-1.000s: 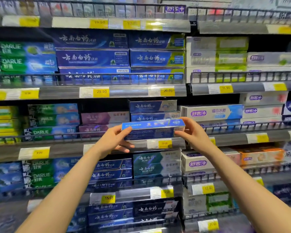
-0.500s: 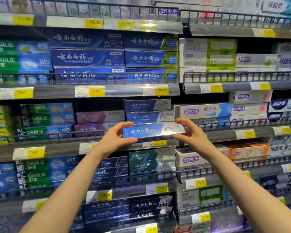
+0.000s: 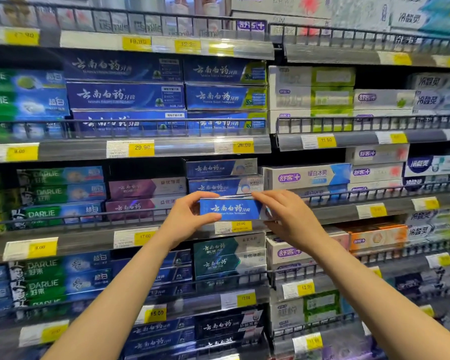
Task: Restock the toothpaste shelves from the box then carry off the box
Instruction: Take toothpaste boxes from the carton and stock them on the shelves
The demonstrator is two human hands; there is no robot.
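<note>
Compared with half a second ago, the blue toothpaste box (image 3: 230,209) sits closer in to the middle shelf (image 3: 335,213), its printed front face turned squarely outward just under the two matching boxes (image 3: 222,178) stacked there, and both hands have closed in nearer each other. The left hand (image 3: 186,216) pinches its left end, thumb below and fingers on top; the right hand (image 3: 287,216) grips the right end. The box is a long, glossy cardboard carton; the shelf has a wire rail and a clear plastic price strip (image 3: 233,226).
</note>
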